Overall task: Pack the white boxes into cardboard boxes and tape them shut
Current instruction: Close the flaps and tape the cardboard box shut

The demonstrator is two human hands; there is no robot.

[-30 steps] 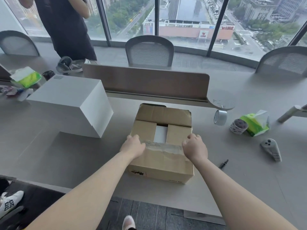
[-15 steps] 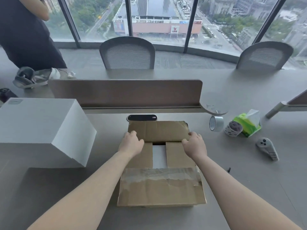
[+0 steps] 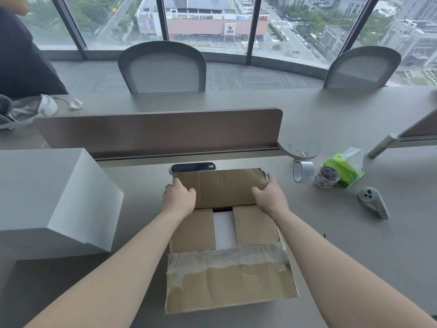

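Head view | cardboard box (image 3: 229,280) lower centre of frame | my left hand (image 3: 179,197) grips left end of its far flap (image 3: 222,188), fingers curled round the edge | my right hand (image 3: 269,195) grips right end likewise | white box (image 3: 223,229) shows in the gap between side flaps | bigger white box (image 3: 47,192) at left of frame | tape roll (image 3: 302,171) at right, apart from the box

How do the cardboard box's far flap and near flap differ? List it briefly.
The far flap is gripped at its ends by the left hand and right hand; the near flap is untouched. The near flap carries crumpled old tape; the far flap shows none. Both are creased brown cardboard.
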